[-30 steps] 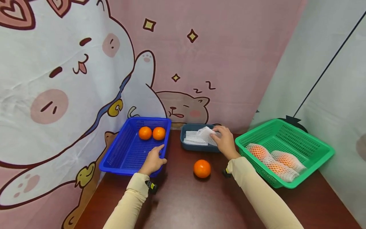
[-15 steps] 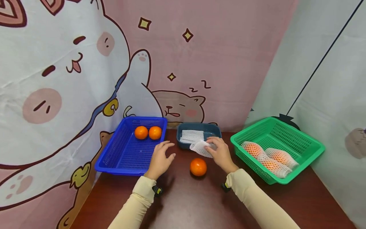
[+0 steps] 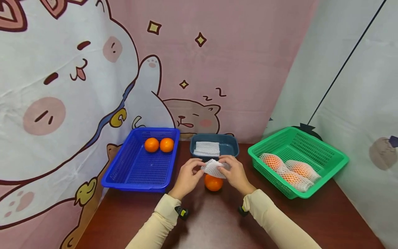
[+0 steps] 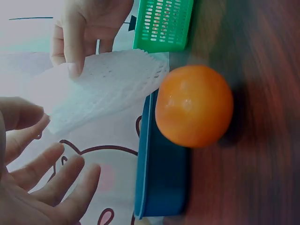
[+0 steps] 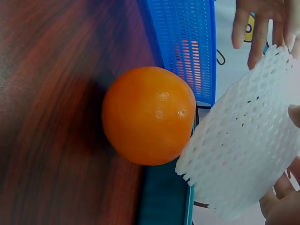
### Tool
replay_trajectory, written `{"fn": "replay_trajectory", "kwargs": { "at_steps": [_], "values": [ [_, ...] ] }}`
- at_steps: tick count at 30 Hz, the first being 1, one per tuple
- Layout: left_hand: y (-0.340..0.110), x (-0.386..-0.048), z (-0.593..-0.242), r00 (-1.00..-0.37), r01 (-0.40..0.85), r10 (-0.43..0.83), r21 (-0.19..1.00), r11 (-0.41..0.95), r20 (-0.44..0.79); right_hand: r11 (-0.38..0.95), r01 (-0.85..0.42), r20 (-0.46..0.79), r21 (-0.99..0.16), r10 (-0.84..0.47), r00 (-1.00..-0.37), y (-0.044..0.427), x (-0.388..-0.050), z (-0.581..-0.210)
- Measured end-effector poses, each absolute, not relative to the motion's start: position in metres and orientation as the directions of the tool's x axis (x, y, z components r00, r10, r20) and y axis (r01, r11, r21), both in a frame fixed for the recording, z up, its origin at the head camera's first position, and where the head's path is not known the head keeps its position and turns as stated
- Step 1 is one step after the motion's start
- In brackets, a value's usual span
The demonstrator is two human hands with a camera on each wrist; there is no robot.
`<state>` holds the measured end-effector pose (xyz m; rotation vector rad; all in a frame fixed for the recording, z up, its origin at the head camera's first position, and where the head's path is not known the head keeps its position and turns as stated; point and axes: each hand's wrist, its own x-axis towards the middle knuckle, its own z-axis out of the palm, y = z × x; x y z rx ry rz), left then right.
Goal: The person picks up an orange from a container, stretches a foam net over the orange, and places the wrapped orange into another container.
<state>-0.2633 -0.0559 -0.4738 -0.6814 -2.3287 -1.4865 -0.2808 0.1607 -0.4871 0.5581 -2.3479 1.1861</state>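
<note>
A white foam fruit net (image 3: 214, 168) is held up just above and behind a loose orange (image 3: 213, 183) on the table. My right hand (image 3: 234, 174) grips the net's right end between thumb and fingers. At the opposite end is my left hand (image 3: 187, 177); in the left wrist view, its thumb and index fingertips (image 4: 35, 115) come together at the net's edge while the other fingers are spread. The right wrist view shows the net (image 5: 243, 136) hanging flat beside the orange (image 5: 149, 116). Spare foam nets (image 3: 206, 148) lie in a dark teal tray (image 3: 230, 137).
At the left stands a blue basket (image 3: 136, 186) with two oranges (image 3: 159, 145) in it. To the right, a green basket (image 3: 329, 147) holds several net-wrapped oranges (image 3: 287, 171). A printed cloth (image 3: 248, 69) hangs behind the brown table (image 3: 214, 228).
My right hand has lifted a foam net out of the teal tray and brought it toward the loose orange. My left hand has moved right from the blue basket to the net.
</note>
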Motion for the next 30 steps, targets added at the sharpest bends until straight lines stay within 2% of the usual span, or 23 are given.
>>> {"fn": "replay_trajectory", "kwargs": {
  "at_steps": [5, 10, 19, 23, 27, 30],
  "values": [
    [-0.054, -0.261, -0.477, -0.882, 0.462, 0.232, 0.851, 0.249, 0.41, 0.5, -0.527, 0.525, -0.688, -0.158, -0.836, 0.16, -0.274, -0.49],
    [-0.049, -0.259, -0.476, -0.91, 0.383, 0.242, 0.906, 0.177, 0.338, 0.44, -0.563, 0.545, -0.7, -0.181, -0.819, 0.159, -0.268, -0.494],
    [-0.039, -0.26, -0.478, -0.864, 0.503, 0.266, 0.751, 0.427, 0.427, 0.357, -0.626, 0.59, -0.694, -0.217, -0.778, 0.156, -0.253, -0.487],
    [-0.031, -0.256, -0.475, -0.847, 0.53, 0.338, 0.69, 0.493, 0.409, 0.401, -0.616, 0.603, -0.678, -0.177, -0.778, 0.15, -0.246, -0.472],
    [-0.024, -0.253, -0.47, -0.816, 0.574, 0.435, 0.625, 0.528, 0.381, 0.446, -0.6, 0.582, -0.664, -0.195, -0.789, 0.141, -0.243, -0.463],
    [-0.021, -0.252, -0.47, -0.784, 0.608, 0.493, 0.626, 0.489, 0.377, 0.459, -0.609, 0.578, -0.647, -0.226, -0.784, 0.137, -0.241, -0.46]
  ]
}}
